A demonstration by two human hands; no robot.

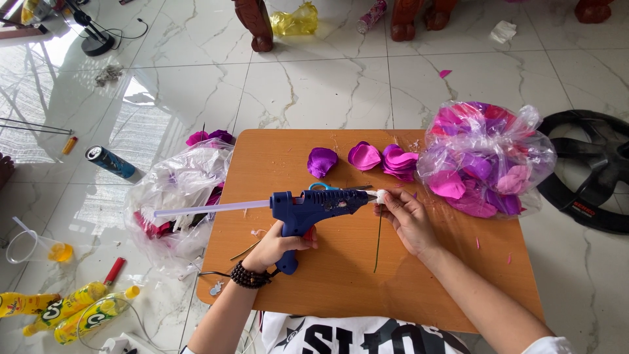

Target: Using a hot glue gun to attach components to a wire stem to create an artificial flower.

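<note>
The blue glue gun (314, 208) lies level over the middle of the low wooden table (341, 288), its nozzle pointing toward my right hand (407, 219) and a clear glue stick (209, 208) jutting out of its back end. My left hand (278, 248) is closed tight around the gun's grip, with a dark bead bracelet (249, 276) on that wrist. My right hand is pinched shut, fingertips holding a small white bud (381, 195) right at the gun's nozzle; a thin green wire stem (378, 239) hangs down from the bud across the table toward me.

Just behind the gun, partly hidden by it, are scissors with blue handles (321, 187). Further back from the gun, loose paper petals lie in a row: a purple petal (322, 161), a magenta petal (364, 156), and a small stack of magenta petals (400, 162). Beyond the nozzle end of the gun, at the table's far right corner, sits a clear plastic bag (488, 160) stuffed with pink and purple petals. Beyond the glue-stick end of the gun, off the table edge on the marble floor (314, 85), slumps a second clear bag (177, 196) holding red and purple pieces. Further out on that side the floor carries a dark drink can (110, 162), a red lighter (114, 269), yellow bottles (78, 311) and a clear plastic cup (36, 248).
</note>
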